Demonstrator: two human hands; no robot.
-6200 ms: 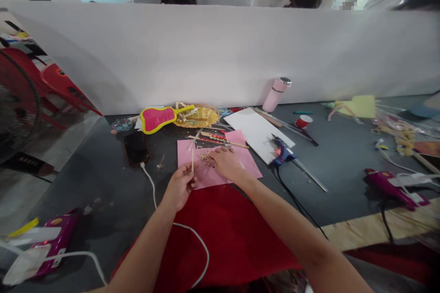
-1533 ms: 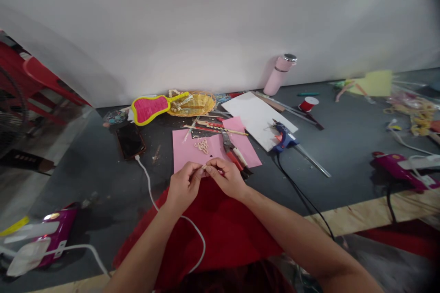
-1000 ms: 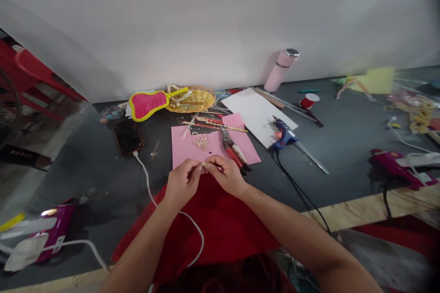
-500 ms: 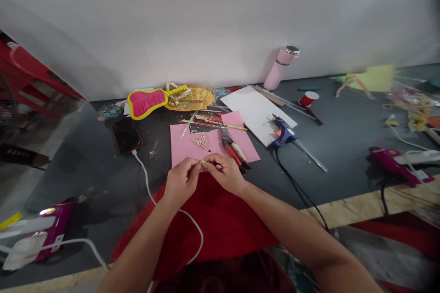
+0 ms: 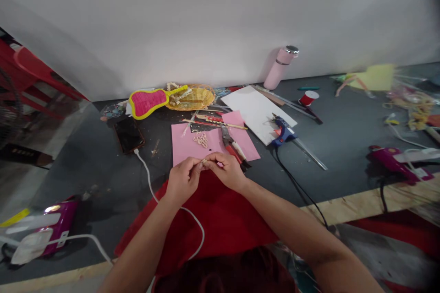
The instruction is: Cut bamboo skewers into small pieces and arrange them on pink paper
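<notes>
Pale piece [image 5: 204, 161] has grey table [image 5: 343, 123], white partition [image 5: 192, 27] beyond.

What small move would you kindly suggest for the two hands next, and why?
I would perhaps ease the right hand back slightly while the left hand holds the small pale piece: both hands appear to pinch it and hide most of it, so a clearer view might help.
</notes>
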